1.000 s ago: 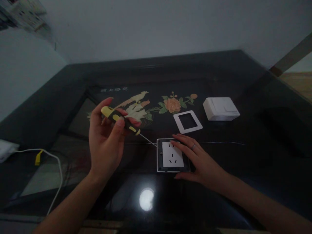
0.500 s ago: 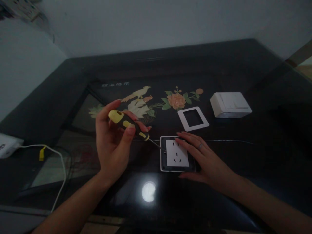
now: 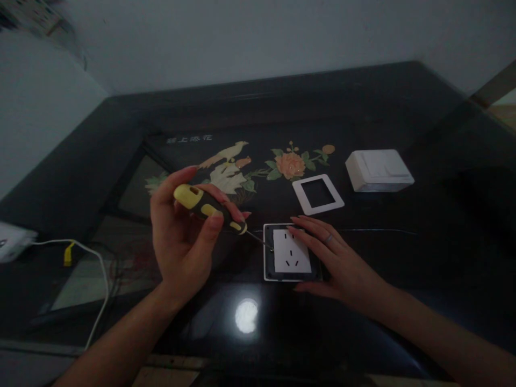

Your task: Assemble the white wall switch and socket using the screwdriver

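My left hand is closed around the yellow and black handle of a screwdriver. The shaft slants down to the right, and its tip meets a screw at the left side of a wall socket. This socket lies face up on the dark table, a white slotted centre in a black frame with a white rim. My right hand grips the socket's right side, fingers over the top right part and thumb at the lower edge. Just behind the socket lies a white cover frame with a square opening.
A white boxed switch stands at the right behind my right hand. On the far left are a white device and its white cable with a yellow tag. The glossy dark table has a flower-and-bird picture and meets a wall.
My left hand and the screwdriver handle have turned and shifted slightly left, with the tip still on the screw. My right hand keeps its hold on the socket; the view has shifted slightly.
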Demonstrator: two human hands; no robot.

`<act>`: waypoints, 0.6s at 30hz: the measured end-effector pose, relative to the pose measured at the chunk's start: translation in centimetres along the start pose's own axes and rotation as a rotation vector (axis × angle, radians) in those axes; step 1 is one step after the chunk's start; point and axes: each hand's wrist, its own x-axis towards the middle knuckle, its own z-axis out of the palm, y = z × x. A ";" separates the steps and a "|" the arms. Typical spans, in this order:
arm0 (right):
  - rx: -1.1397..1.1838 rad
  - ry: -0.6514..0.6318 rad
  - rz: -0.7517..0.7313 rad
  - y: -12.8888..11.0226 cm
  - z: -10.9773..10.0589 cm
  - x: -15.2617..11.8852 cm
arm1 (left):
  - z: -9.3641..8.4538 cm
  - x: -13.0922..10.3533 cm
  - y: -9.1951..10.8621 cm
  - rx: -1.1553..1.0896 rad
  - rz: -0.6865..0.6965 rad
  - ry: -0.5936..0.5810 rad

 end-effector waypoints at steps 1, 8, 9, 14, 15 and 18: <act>0.003 0.000 0.000 0.0 0.0 0.0 | 0.1 0.0 0.2 0.005 0.020 -0.018; 0.004 0.015 -0.015 0.0 0.2 0.0 | 0.8 1.0 2.4 0.130 0.091 -0.304; 0.007 0.017 -0.017 0.0 0.2 0.0 | 0.8 1.3 2.6 0.147 0.070 -0.353; 0.002 -0.014 -0.018 0.0 0.0 0.1 | 0.4 3.1 3.7 0.234 -0.035 -0.551; 0.001 -0.015 -0.018 0.0 0.0 0.1 | 0.4 3.5 3.9 0.274 -0.030 -0.608; -0.001 -0.003 -0.020 0.0 0.1 0.1 | 0.5 4.1 4.4 0.384 0.019 -0.712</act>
